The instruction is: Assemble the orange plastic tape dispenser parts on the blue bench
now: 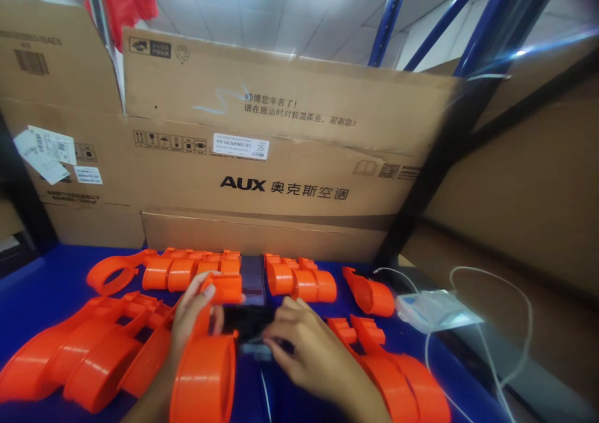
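Observation:
My left hand (194,314) is closed around an orange plastic part (206,367) with a round ring end, holding it at the table's near middle. My right hand (304,342) pinches a small dark piece (255,347) beside that part, fingers pressed together. Between and behind the hands lies a dark rectangular block (251,286). Several more orange plastic shells lie around: a row (187,270) behind the left hand, a stack (88,354) at the left, a group (299,279) behind the right hand, others (397,373) at the right.
A blue table (37,286) carries everything. Large cardboard boxes (281,161) stand close behind. A white charger with cables (433,307) lies at the right. Blue and black rack posts (444,136) rise at the right, more cardboard (528,192) beyond them.

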{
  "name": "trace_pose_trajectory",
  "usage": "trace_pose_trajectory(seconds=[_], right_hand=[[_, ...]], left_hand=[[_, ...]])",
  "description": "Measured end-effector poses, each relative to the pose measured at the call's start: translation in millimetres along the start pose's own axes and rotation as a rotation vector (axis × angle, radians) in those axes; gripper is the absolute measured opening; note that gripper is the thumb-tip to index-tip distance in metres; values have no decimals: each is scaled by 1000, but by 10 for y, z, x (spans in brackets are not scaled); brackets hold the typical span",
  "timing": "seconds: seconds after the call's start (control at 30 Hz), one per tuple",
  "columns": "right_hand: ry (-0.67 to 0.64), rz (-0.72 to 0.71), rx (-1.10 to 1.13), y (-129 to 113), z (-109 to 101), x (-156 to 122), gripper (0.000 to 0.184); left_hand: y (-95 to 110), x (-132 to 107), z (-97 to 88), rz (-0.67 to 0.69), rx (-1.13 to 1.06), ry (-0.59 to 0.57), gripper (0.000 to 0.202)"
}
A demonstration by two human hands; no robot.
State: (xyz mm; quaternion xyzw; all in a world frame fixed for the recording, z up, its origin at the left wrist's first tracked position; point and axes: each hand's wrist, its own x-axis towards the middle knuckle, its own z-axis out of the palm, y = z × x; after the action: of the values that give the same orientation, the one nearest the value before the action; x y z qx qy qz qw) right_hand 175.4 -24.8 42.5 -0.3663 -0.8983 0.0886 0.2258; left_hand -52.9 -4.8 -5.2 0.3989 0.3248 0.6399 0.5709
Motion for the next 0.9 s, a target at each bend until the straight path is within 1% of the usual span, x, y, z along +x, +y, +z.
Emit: trace_pose_trajectory(seconds=[0.17,0.4,0.47,0.53,0.6,0.67,0.73,0.77,0.8,0.87,0.9], right_hand=[[-46,31,-86,-34,42,-9,13],[-140,67,-74,3,56,-31,12],[-143,61,-66,7,47,-28,13],[-114,51,-51,-4,31,-25,13],[-44,41,-24,-32,12,-26,15],[53,19,35,-71,-3,-35,18],[134,-40,123,-111,-4,-53,20],[164,-79,161,-128,4,-64,25],[190,-113,182,-143,19,-74,36],[242,-156,168,-165,65,-92,62],[270,-157,139,-170,94,-99,72]], left_hand=[[1,-22,5,-3,19,-31,38],[19,-32,5,5,58,-31,38],[16,-18,-1,-2,48,-36,38],[14,-7,10,-8,36,-29,39],[17,-13,45,-5,33,21,40],[15,-35,96,20,24,140,43],[-1,-58,142,61,-7,275,47],[-17,-64,156,88,-23,327,49],[-37,-65,163,117,-31,364,51],[-83,-49,158,177,-19,392,55],[-104,-36,150,204,-9,395,56]])
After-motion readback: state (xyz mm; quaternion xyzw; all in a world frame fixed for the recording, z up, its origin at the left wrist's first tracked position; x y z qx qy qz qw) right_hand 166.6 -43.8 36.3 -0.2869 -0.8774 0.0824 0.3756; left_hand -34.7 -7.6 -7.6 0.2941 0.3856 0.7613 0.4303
